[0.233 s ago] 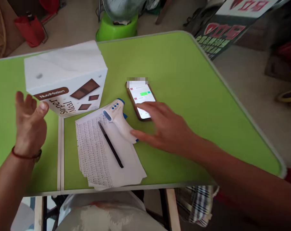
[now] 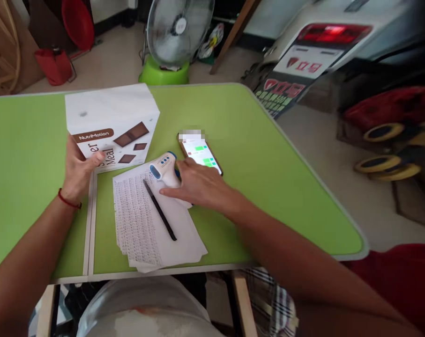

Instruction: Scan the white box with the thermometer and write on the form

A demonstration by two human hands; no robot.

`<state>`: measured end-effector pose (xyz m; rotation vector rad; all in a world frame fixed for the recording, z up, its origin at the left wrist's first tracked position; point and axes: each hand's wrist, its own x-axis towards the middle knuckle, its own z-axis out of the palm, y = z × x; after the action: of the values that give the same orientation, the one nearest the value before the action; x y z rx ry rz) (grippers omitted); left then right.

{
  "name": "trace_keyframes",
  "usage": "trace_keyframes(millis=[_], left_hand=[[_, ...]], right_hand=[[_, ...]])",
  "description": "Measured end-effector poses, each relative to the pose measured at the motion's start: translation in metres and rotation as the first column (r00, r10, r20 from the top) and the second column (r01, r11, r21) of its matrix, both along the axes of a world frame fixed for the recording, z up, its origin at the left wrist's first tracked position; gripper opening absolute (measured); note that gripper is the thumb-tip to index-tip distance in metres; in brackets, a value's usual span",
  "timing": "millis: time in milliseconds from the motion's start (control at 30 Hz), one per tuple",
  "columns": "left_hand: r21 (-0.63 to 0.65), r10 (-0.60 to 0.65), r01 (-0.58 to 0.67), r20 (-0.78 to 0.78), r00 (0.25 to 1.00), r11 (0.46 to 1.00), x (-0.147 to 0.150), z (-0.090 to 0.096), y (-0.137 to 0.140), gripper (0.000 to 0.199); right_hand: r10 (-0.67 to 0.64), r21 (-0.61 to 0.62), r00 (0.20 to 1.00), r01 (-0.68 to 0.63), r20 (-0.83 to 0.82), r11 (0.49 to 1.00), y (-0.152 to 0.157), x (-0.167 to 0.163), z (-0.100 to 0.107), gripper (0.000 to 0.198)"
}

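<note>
The right hand (image 2: 202, 181) is over the handle of the white-and-blue plastic gun-shaped thermometer (image 2: 164, 167), which lies on the top part of the white handwritten paper sheets (image 2: 135, 229). Its thumb and fingers stand apart around this handle; whether they already press on it, I cannot tell. If they close on too little of the handle, the smooth plastic could perhaps slip or turn. A low sideways pull may also drag the sheets, and then the slim black pen (image 2: 160, 210) could roll. The lit dark-framed smartphone (image 2: 198, 150) is just beside the fingers, so a wide movement might push it. The left hand (image 2: 79, 166) is at the lower corner of the big white cardboard box (image 2: 110, 126), thumb in front; how firmly, I cannot tell, and uneven pressure could tilt the box.
</note>
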<state>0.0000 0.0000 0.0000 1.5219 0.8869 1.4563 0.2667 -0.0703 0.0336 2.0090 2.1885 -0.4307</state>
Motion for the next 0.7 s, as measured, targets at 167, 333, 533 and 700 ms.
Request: trace_keyframes(millis=[167, 333, 533, 700], left_hand=[[-0.111, -0.123, 0.106, -0.162, 0.979, 0.988, -0.019, -0.022, 0.006, 0.072], [-0.131, 0.013, -0.033, -0.154, 0.988, 0.991, -0.022, -0.021, 0.006, 0.075], [-0.178, 0.107, -0.133, -0.15, 0.983, 0.975, -0.002, -0.019, -0.007, 0.066], [-0.155, 0.089, -0.111, -0.146, 0.985, 0.982, 0.008, -0.023, -0.013, 0.061]], right_hand=[[-0.025, 0.011, 0.999, 0.025, -0.03, 1.0, -0.001, -0.004, -0.007, 0.03], [-0.119, 0.149, 0.919, 0.187, -0.376, 0.971, -0.003, 0.003, 0.0, 0.019], [0.048, 0.049, 0.009, 0.221, -0.999, 0.974, -0.019, -0.031, -0.03, 0.021], [-0.066, -0.072, -0.084, 0.073, -0.994, 0.995, -0.028, -0.05, -0.056, 0.023]])
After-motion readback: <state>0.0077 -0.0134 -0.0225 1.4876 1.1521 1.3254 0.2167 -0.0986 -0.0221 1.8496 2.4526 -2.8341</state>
